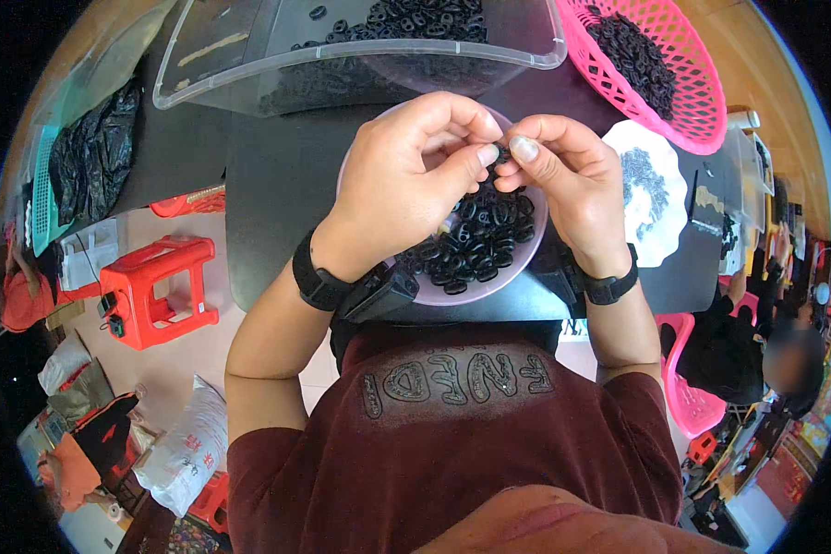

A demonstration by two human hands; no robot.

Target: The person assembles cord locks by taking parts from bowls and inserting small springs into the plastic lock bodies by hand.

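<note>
My left hand point(406, 166) and my right hand point(571, 174) meet over a pale pink bowl point(524, 265), thumbs and fingertips pinched together. Between them is a small black plastic piece point(501, 159), mostly covered by the fingers; it looks like one of the oval black pieces point(475, 235) heaped in the bowl. Each of these pieces has an opening in its middle. To the right of my right hand lies a white scalloped plate point(651, 242) with a pile of tiny grey bits point(644, 180).
A clear plastic box point(360, 60) of black pieces stands at the far side of the dark table point(277, 185). Far right is a pink basket point(708, 111) holding more. Left are a black plastic bag point(97, 152) and a red stool point(157, 286). Another person point(720, 355) is at right.
</note>
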